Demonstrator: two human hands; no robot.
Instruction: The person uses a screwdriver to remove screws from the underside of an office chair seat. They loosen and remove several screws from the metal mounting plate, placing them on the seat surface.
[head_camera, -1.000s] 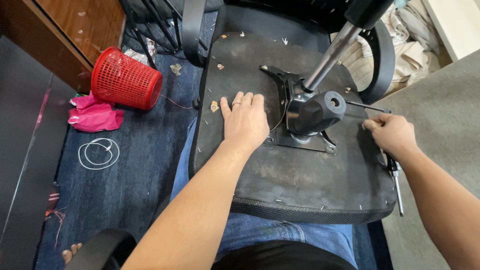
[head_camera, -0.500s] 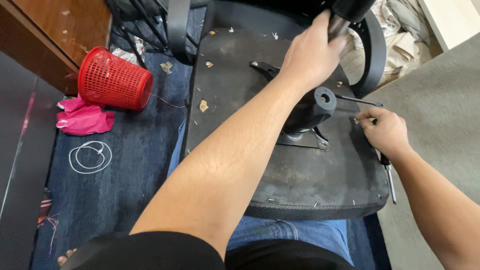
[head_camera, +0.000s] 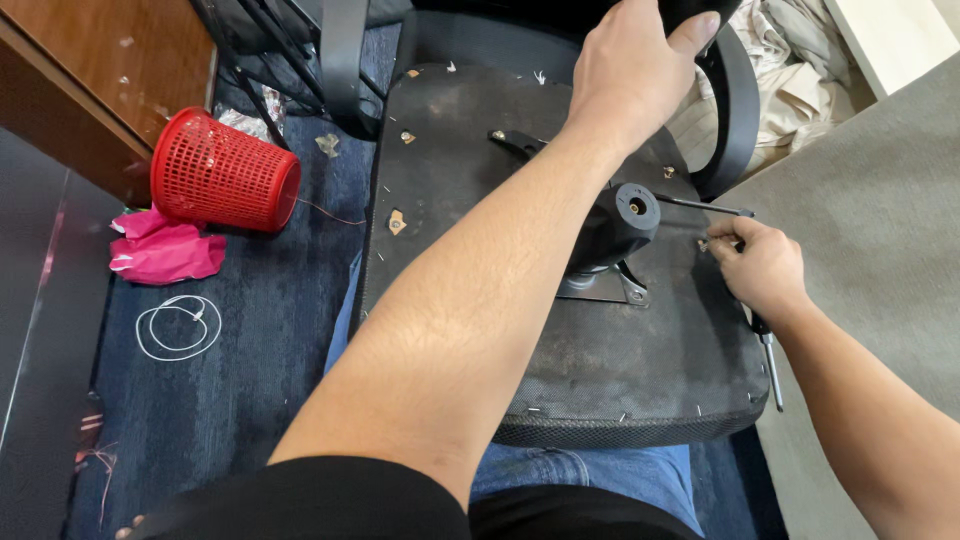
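the upturned chair seat (head_camera: 640, 340) lies across the person's lap. the left hand (head_camera: 625, 70) wraps the black post at the top, its grip closed round it; the right hand (head_camera: 762, 268) fists a screwdriver (head_camera: 768, 360) at the seat's edge. if the seat tips, the thin lever rod (head_camera: 705, 206) could jab those knuckles.

The upturned office chair seat (head_camera: 620, 350) lay across the person's lap, its dusty black underside facing up and dotted with small staples and scraps. A black metal mechanism (head_camera: 610, 235) with 1 round knob was bolted near its middle. A screwdriver (head_camera: 768, 360), with a dark handle and bare steel shaft, lay along the seat's right edge.
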